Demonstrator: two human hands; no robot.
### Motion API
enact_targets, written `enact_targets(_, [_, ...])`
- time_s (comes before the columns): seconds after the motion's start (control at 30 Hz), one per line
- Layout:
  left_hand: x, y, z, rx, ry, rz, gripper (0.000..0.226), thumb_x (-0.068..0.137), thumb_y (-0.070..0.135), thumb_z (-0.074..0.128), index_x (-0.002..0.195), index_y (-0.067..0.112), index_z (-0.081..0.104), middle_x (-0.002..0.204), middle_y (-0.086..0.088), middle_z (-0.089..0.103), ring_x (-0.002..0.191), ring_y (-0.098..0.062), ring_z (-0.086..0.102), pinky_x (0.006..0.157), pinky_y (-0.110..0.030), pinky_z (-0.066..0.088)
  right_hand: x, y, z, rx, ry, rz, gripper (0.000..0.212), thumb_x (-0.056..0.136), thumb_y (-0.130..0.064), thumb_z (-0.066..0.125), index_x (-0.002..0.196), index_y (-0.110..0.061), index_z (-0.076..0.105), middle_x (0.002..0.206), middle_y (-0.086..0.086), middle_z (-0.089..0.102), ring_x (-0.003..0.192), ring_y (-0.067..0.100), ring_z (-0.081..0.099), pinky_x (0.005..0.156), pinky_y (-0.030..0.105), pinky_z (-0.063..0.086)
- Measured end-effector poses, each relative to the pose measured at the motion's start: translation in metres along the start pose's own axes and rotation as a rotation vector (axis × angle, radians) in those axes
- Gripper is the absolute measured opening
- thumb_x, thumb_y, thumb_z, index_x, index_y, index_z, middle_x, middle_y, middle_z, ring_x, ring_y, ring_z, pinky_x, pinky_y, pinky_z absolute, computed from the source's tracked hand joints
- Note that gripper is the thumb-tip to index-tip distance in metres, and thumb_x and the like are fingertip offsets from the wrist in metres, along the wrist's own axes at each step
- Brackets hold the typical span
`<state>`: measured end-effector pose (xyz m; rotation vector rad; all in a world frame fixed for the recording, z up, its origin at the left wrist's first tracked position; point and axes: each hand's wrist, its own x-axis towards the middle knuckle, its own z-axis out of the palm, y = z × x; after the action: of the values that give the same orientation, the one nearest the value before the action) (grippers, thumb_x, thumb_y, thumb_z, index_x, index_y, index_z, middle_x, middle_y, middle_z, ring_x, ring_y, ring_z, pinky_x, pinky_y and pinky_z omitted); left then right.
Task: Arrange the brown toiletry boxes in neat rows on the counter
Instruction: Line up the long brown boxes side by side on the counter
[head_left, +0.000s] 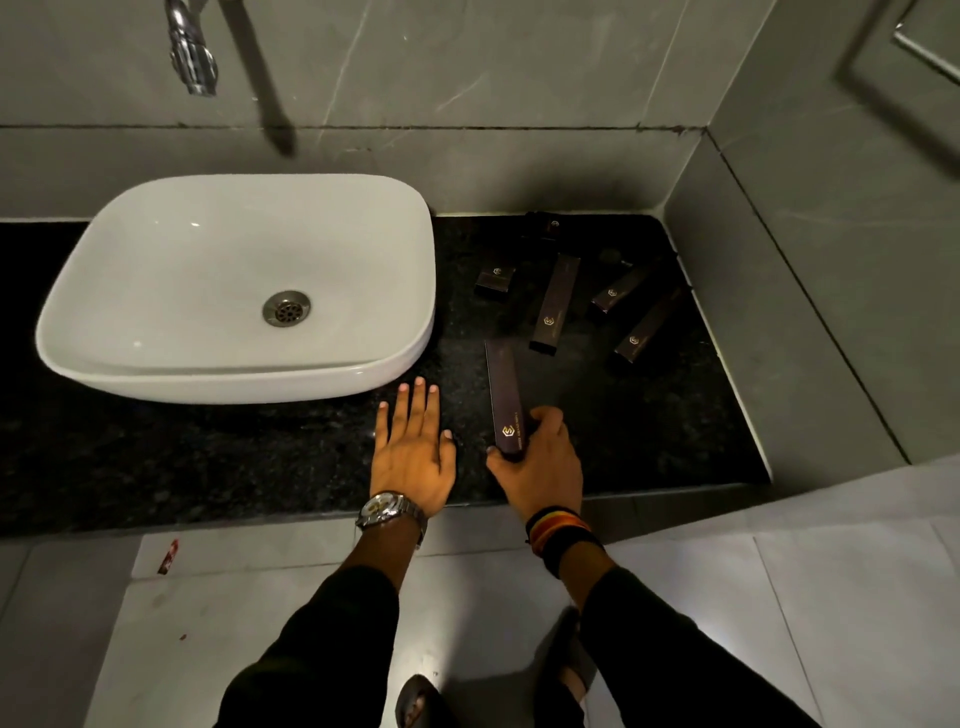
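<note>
On dark bathroom counter (311, 457) by sink (156, 364), gripping long brown box (504, 400) at near end w/ right hand (540, 462), prob lining it up; resting left hand (413, 452) flat, empty; leaving other boxes (556, 301) scattered toward back-right corner.

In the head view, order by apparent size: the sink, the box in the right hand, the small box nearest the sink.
1. sink
2. box in the right hand, though nearness to the camera may enlarge it
3. small box
</note>
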<state>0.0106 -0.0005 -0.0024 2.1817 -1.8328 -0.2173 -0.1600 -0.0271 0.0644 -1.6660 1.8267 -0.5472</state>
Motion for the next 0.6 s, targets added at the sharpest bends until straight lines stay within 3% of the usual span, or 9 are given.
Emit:
enact_targets(0.13, [0.000,-0.001,0.002,0.016,0.007,0.010,0.071,0.101,0.038,0.026,0.166,0.010,0.020,0.174,-0.011,0.019,0.162,-0.026,0.010,0.130,-0.053,0.007,0.011,0.004,-0.014,0.068,0.045,0.041,0.065,0.072,-0.051,0.083,0.118,-0.020,0.049,0.113,-0.005,0.052,0.095,0.013,0.057,0.082,0.028,0.051])
enact_targets(0.3, [0.000,-0.003,0.006,-0.002,0.037,0.022,0.070,0.101,0.037,0.029,0.165,0.011,0.023,0.174,-0.011,0.020,0.162,-0.026,0.011,0.130,-0.053,0.009,0.086,0.010,-0.049,-0.004,0.140,0.082,0.050,0.086,-0.051,0.070,0.118,-0.014,0.058,0.119,0.008,0.061,0.098,0.025,0.064,0.083,0.035,0.051])
enact_targets(0.5, [0.001,-0.003,0.009,-0.025,0.074,0.022,0.069,0.100,0.036,0.033,0.164,0.012,0.027,0.173,-0.009,0.023,0.161,-0.025,0.014,0.130,-0.054,0.010,0.156,-0.016,-0.048,-0.053,0.072,0.122,0.068,0.073,-0.071,0.070,0.109,-0.014,0.057,0.109,0.008,0.065,0.095,0.030,0.066,0.077,0.039,0.056])
enact_targets(0.6, [0.001,-0.004,0.010,-0.017,0.075,0.017,0.069,0.099,0.035,0.034,0.164,0.012,0.028,0.173,-0.009,0.024,0.161,-0.025,0.014,0.129,-0.055,0.013,0.171,-0.026,-0.036,-0.078,0.080,0.167,0.072,0.071,-0.067,0.075,0.113,-0.010,0.059,0.112,0.010,0.066,0.099,0.033,0.067,0.077,0.039,0.053])
